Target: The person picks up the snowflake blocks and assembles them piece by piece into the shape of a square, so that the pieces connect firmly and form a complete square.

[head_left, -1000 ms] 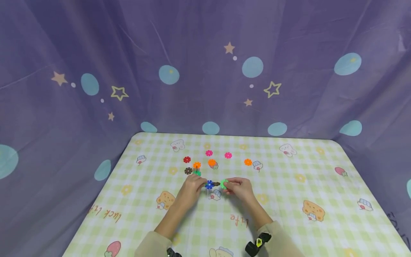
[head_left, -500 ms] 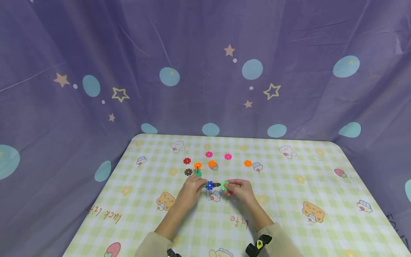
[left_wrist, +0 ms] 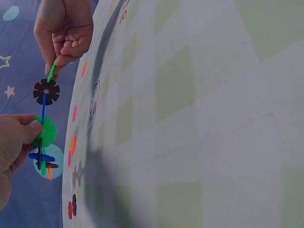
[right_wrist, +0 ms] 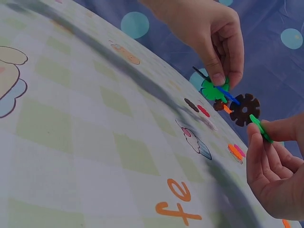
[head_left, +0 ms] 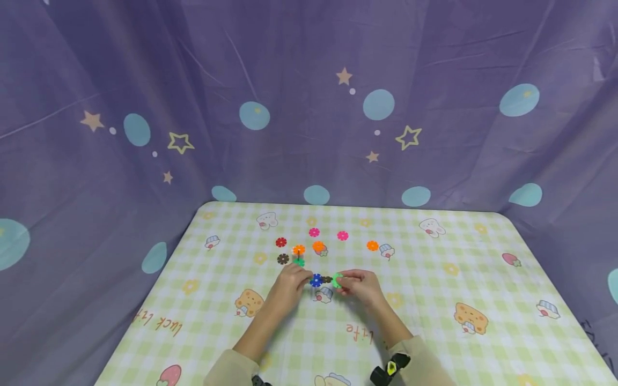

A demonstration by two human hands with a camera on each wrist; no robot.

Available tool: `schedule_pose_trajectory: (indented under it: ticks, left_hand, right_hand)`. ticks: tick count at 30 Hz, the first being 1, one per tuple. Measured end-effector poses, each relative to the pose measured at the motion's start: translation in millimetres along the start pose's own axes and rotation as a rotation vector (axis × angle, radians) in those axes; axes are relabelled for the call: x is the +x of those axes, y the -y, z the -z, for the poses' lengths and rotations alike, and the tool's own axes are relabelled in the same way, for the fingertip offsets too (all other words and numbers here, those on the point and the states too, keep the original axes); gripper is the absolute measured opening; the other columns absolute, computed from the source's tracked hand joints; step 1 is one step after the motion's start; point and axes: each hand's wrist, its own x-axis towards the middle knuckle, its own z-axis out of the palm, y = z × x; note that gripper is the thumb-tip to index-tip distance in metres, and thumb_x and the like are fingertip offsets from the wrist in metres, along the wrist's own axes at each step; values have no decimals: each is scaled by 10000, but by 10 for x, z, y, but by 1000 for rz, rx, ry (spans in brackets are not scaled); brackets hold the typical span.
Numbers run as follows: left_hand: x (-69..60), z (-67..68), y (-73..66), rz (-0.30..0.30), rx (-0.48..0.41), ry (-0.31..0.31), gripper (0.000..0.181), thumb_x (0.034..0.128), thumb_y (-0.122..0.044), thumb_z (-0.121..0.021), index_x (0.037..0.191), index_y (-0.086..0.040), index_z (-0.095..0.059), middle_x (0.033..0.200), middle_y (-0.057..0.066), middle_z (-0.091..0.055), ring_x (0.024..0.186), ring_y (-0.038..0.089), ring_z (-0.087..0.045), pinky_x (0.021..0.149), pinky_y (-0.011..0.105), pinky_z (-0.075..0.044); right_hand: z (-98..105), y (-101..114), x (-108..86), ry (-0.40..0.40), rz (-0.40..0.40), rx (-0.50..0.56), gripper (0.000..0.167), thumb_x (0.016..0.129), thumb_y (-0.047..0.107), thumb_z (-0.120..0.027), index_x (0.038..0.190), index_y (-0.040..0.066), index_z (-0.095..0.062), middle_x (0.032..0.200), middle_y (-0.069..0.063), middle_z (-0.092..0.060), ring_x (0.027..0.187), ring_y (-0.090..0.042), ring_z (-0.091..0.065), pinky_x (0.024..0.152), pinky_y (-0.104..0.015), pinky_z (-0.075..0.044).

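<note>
My left hand (head_left: 288, 284) pinches a green snowflake disc (left_wrist: 46, 133) in a chain of interlocking plastic discs. From that disc a blue disc (head_left: 316, 280) leads to a brown disc (right_wrist: 245, 109). More pieces hang on the chain's far side, among them an orange disc (head_left: 299, 250), partly hidden by the left hand. My right hand (head_left: 363, 285) pinches a light green disc (right_wrist: 260, 128) between thumb and fingers. Its edge meets the brown disc's rim; how deep the slots engage cannot be told. Both hands hold the chain above the table.
Loose discs lie on the checked tablecloth (head_left: 420, 300) beyond the hands: red (head_left: 281, 242), brown (head_left: 282, 259), two pink, with one pink disc (head_left: 343, 235) farther right, and two orange, one orange disc (head_left: 373, 245) rightmost. A purple curtain (head_left: 309, 150) hangs behind the table.
The chain in the left hand has shifted slightly to the right, so the gap between the brown disc and the light green disc has narrowed. Both hands keep their grip.
</note>
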Motion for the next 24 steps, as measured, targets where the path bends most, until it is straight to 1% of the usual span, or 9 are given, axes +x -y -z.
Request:
schedule_pose_trajectory:
  ticks: [3,7,12,16,18,19,22,24]
  left_hand:
    - [2,1,-15,-11,-6,-8,126,767,-20,-740,874,-87,-738,834,18,-736,825,157,-661,837,277,-565]
    - [4,-12,-27,-30,-10,-33,150,747,2,-750,871,-81,-734,834,21,-734,831,156,-653,834,267,-567]
    - [2,-45,-24,-86,16,-55,172,719,20,-763,865,-66,-729,828,23,-719,834,146,-628,832,248,-560]
    - [-34,-54,-11,-118,17,-76,199,693,53,-768,853,-58,-726,810,21,-703,817,142,-614,807,235,-557]
    - [-54,-58,-4,-125,5,-90,211,686,67,-766,848,-61,-724,803,16,-696,818,140,-613,827,242,-559]
    - [-62,-61,-1,-127,0,-96,216,686,70,-765,851,-63,-724,804,15,-693,821,139,-612,835,245,-560]
    - [-76,-73,6,-147,-3,-111,216,696,77,-757,864,-54,-723,808,22,-685,826,147,-610,870,277,-559]
    - [-88,-85,12,-170,7,-128,212,688,73,-763,857,-49,-721,801,21,-676,823,151,-605,857,277,-559]
  right_hand:
    - [-4,4,-7,9,3,-12,257,815,68,-730,1036,-57,-691,748,-66,-737,583,-117,-664,581,-237,-577]
    - [-20,30,-26,0,18,-19,243,819,56,-724,1021,-74,-686,742,-98,-731,565,-118,-657,560,-236,-570]
    - [-45,83,-60,-34,44,-9,223,809,17,-721,996,-96,-676,727,-132,-722,533,-116,-644,542,-249,-571]
    - [-63,128,-99,-51,70,-41,190,797,-1,-729,961,-88,-686,684,-99,-710,523,-126,-650,556,-288,-586]
    - [-71,143,-114,-55,78,-60,178,796,1,-734,948,-81,-692,676,-91,-706,525,-134,-656,568,-305,-593]
    - [-73,151,-118,-57,73,-64,170,796,4,-736,942,-73,-697,673,-75,-704,527,-137,-657,574,-307,-595]
    - [-77,163,-121,-66,76,-77,161,796,3,-735,934,-71,-700,677,-85,-704,528,-144,-659,583,-317,-599]
    - [-79,163,-120,-74,70,-93,158,794,7,-737,929,-67,-700,675,-81,-700,533,-151,-662,586,-312,-599]
